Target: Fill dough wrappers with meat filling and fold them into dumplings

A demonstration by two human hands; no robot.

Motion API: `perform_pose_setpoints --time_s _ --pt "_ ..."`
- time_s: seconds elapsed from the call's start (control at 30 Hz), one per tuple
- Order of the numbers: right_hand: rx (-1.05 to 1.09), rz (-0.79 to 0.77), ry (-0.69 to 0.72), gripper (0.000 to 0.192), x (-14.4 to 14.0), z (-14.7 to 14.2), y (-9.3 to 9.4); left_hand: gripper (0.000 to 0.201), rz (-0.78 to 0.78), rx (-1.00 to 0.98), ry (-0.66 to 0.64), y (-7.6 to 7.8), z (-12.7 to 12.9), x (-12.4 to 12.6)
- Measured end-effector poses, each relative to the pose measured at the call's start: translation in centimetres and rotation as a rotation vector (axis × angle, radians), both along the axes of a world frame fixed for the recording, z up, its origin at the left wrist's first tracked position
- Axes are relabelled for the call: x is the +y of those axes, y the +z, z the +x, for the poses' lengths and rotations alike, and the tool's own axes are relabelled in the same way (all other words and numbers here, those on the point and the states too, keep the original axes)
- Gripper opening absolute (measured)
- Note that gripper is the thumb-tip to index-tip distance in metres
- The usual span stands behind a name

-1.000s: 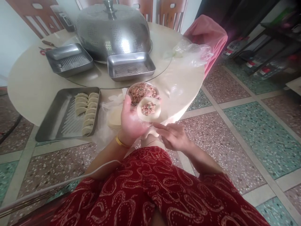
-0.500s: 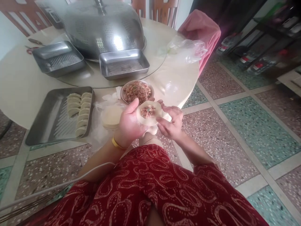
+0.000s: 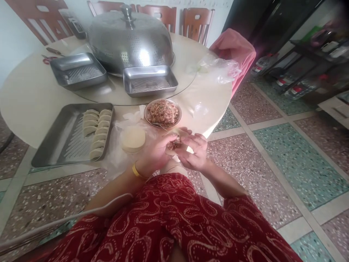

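Between my two hands is a round dumpling wrapper (image 3: 171,152) with minced filling (image 3: 173,143) in its middle. My left hand (image 3: 155,152) cups it from the left, thumb over the near side. From the right, my right hand (image 3: 194,152) grips its edge with thumb and fingers, and the wrapper is bent upward around the filling. Just beyond the hands sits a bowl of minced filling (image 3: 163,111) with a utensil handle at its near rim. A stack of wrappers (image 3: 133,139) lies on plastic to the left. Further left, a metal tray (image 3: 60,136) holds folded dumplings (image 3: 100,135) in two rows.
Two smaller metal trays (image 3: 79,82) (image 3: 149,91) stand behind, before a large perforated steel dome cover (image 3: 131,40). Scissors (image 3: 49,60) lie at the far left. A clear plastic bag (image 3: 218,69) is on the right, near a pink-draped chair (image 3: 234,47). A white cable (image 3: 89,211) crosses my left arm.
The wrapper, flat and open before, is now curled up around its filling. My right hand has moved slightly left, closer to my left hand. The camera view has shifted a little.
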State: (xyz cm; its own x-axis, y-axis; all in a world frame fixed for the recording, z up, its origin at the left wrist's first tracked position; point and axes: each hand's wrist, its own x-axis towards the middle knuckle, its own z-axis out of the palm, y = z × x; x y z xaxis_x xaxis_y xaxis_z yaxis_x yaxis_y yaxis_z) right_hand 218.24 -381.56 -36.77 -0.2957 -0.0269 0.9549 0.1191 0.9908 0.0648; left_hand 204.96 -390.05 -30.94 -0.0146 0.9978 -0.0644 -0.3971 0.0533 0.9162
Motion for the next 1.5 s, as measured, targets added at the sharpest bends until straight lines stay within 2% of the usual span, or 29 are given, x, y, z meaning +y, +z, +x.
perform_pose_setpoints --time_s 0.1,0.2,0.27,0.4,0.6,0.67,0.77,0.83,1.03,1.2,1.33,1.43,1.5 --pt "0.004 -0.056 0.031 0.005 -0.5 -0.4 0.6 0.024 0.201 0.33 0.061 -0.4 -0.3 -0.3" --pt "0.003 -0.099 0.053 0.004 -0.8 -0.6 0.8 0.019 0.331 0.591 0.065 -0.9 -0.7 -0.5" --pt "0.019 -0.119 0.055 0.005 -1.0 -0.7 0.8 0.022 0.364 0.708 0.05 -1.1 -0.8 -0.6" --pt "0.047 -0.168 0.056 0.006 -1.3 -0.9 0.7 0.021 0.317 0.786 0.046 -1.0 -0.9 -0.7" --pt "0.067 -0.289 0.082 0.014 -1.5 -1.4 1.7 0.02 0.248 0.731 0.044 -0.6 -1.0 -0.7" --pt "0.074 -0.332 0.097 0.018 -1.5 -1.5 2.1 0.023 0.184 0.629 0.05 -0.6 -0.9 -0.6" --pt "0.099 -0.384 0.109 0.02 -1.5 -1.6 2.5 0.033 0.066 0.374 0.061 -0.7 -0.6 -0.6" --pt "0.102 -0.417 0.108 0.018 -1.5 -1.6 2.7 0.036 0.059 0.276 0.07 -0.7 -0.6 -0.6" --pt "0.05 -0.548 0.128 0.026 -1.4 -1.5 2.7 0.032 0.136 0.303 0.048 -0.6 -1.0 -0.5" --pt "-0.093 -0.568 0.163 0.034 -0.7 -1.0 3.2 0.035 0.158 0.397 0.054 -0.8 -1.5 -0.5" --pt "-0.185 -0.649 0.253 0.03 0.0 -0.8 3.6 0.039 0.101 0.512 0.108 -1.0 -2.0 -0.5" --pt "-0.176 -0.713 0.348 0.021 0.4 -1.1 3.3 0.048 0.091 0.546 0.119 -0.7 -2.2 -0.5" --pt "-0.169 -0.754 0.418 0.024 0.7 -1.3 3.0 0.052 0.111 0.543 0.106 -0.3 -2.2 -0.4"
